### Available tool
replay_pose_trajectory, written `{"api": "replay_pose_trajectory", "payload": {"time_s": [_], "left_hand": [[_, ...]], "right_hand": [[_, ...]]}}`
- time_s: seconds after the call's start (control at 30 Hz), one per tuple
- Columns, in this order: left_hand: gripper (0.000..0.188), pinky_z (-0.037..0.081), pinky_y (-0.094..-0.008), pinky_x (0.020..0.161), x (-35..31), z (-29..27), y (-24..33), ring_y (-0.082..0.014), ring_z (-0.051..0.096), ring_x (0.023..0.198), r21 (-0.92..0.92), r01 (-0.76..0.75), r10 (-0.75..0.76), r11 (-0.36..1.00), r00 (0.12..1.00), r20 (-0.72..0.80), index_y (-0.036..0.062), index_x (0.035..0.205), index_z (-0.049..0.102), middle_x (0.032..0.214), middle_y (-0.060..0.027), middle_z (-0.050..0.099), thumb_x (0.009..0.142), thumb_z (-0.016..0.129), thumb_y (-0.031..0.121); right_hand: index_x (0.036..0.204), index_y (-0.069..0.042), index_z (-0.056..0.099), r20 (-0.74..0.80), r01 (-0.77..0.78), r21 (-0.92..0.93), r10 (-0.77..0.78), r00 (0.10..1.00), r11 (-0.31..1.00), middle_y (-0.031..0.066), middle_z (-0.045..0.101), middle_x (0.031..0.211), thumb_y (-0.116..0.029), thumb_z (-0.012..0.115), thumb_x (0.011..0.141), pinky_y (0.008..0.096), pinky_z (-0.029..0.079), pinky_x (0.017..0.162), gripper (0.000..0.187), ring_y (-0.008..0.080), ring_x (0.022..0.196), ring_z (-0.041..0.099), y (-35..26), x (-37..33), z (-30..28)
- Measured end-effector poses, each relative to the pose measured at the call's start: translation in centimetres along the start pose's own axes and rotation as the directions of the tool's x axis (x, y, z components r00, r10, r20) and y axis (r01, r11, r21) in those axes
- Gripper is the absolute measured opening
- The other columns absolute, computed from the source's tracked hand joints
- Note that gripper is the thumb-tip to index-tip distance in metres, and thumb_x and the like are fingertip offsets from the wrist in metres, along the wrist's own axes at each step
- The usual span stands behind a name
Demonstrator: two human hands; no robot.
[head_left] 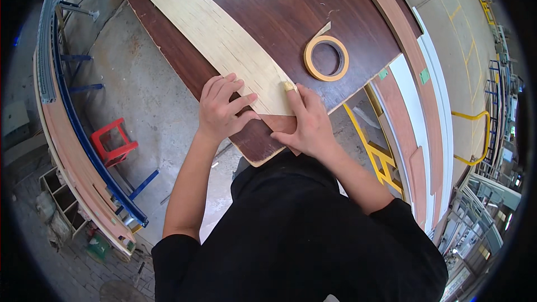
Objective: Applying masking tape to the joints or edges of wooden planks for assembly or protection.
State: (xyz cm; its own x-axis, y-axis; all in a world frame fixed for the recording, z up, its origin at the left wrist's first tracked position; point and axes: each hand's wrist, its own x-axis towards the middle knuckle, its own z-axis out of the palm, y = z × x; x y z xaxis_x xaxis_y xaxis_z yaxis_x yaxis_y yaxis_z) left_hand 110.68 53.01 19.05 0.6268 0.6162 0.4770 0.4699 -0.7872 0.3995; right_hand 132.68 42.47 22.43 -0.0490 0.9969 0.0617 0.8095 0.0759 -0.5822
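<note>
Here, the pale veneer strip (224, 39) is pressed flat by the left hand (224, 109), fingers spread. Its near corner, by the dark panel's (291, 11) edge, is pinned under the right hand's (307, 126) thumb; nothing is gripped. The tape roll (326, 58) lies near.

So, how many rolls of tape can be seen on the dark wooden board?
1. The tape roll lies flat on the dark board, beyond the right hand. Others could be hidden outside the view.

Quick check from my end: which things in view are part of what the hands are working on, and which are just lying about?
In hand:
- left hand, flat on the pale veneer strip
- right hand, pressing a small tape piece at the strip's corner
- dark wood panel underneath
- tape roll, on the panel, untouched

Lying about:
- red stool on the floor
- yellow frame
- blue rail
</note>
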Motion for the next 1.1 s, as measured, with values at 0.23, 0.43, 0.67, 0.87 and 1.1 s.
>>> {"api": "replay_pose_trajectory", "payload": {"time_s": [0.23, 0.43, 0.67, 0.87, 1.1], "left_hand": [[0.038, 0.046, -0.0489, 0.094, -0.2, 0.4, 0.0, -0.0349, 0.060, 0.111, -0.007, 0.035, -0.035, 0.999, 0.999, 0.005, 0.0179, 0.091, 0.077, 0.107, -0.0110, 0.065, 0.065, 0.081, 0.045], [0.038, 0.046, -0.0478, 0.093, -0.5, 0.7, 0.0, -0.0355, 0.059, 0.112, -0.009, 0.010, -0.010, 1.000, 1.000, -0.006, 0.0172, 0.092, 0.077, 0.108, -0.0117, 0.065, 0.063, 0.082, 0.042], [0.039, 0.045, -0.0466, 0.095, -0.9, 0.9, -0.3, -0.0347, 0.058, 0.114, -0.060, 0.059, -0.058, 0.996, 0.998, 0.016, 0.0186, 0.095, 0.078, 0.111, -0.0106, 0.064, 0.061, 0.084, 0.037], [0.042, 0.042, -0.0480, 0.098, -0.7, 0.5, 0.1, -0.0326, 0.055, 0.117, -0.053, 0.054, -0.054, 0.997, 0.998, 0.017, 0.0198, 0.096, 0.076, 0.113, -0.0085, 0.063, 0.059, 0.085, 0.037], [0.047, 0.033, -0.0580, 0.108, -0.8, 0.5, 1.5, -0.0360, 0.049, 0.125, -0.054, 0.180, -0.176, 0.982, 0.982, 0.071, 0.0162, 0.099, 0.073, 0.124, -0.0100, 0.055, 0.059, 0.087, 0.037]], "right_hand": [[0.139, -0.004, 0.044, -0.042, -0.095, -0.046, 0.093, 0.995, 0.994, 0.0294, 0.044, 0.133, -0.034, 0.084, 0.060, 0.0540, 0.041, 0.102, 0.093, 0.0500, 0.118, 0.048, -0.9, 0.0, 1.2], [0.140, -0.004, 0.043, -0.065, -0.114, -0.066, 0.110, 0.992, 0.991, 0.0297, 0.043, 0.135, -0.033, 0.083, 0.061, 0.0555, 0.040, 0.103, 0.092, 0.0514, 0.119, 0.046, -1.4, 0.0, 1.6], [0.138, -0.001, 0.044, -0.051, -0.141, -0.087, 0.137, 0.989, 0.986, 0.0275, 0.045, 0.133, -0.032, 0.087, 0.058, 0.0503, 0.043, 0.101, 0.095, 0.0448, 0.121, 0.047, -1.5, 0.2, 1.3], [0.138, 0.000, 0.042, -0.072, -0.173, -0.007, 0.172, 0.983, 0.985, 0.0233, 0.048, 0.132, -0.032, 0.088, 0.062, 0.0483, 0.043, 0.101, 0.094, 0.0412, 0.121, 0.049, -1.7, 0.4, 1.2], [0.141, 0.002, 0.040, -0.068, -0.202, 0.049, 0.205, 0.976, 0.978, 0.0227, 0.048, 0.132, -0.031, 0.090, 0.061, 0.0474, 0.043, 0.101, 0.100, 0.0405, 0.120, 0.050, -1.9, 0.5, 0.9]]}}
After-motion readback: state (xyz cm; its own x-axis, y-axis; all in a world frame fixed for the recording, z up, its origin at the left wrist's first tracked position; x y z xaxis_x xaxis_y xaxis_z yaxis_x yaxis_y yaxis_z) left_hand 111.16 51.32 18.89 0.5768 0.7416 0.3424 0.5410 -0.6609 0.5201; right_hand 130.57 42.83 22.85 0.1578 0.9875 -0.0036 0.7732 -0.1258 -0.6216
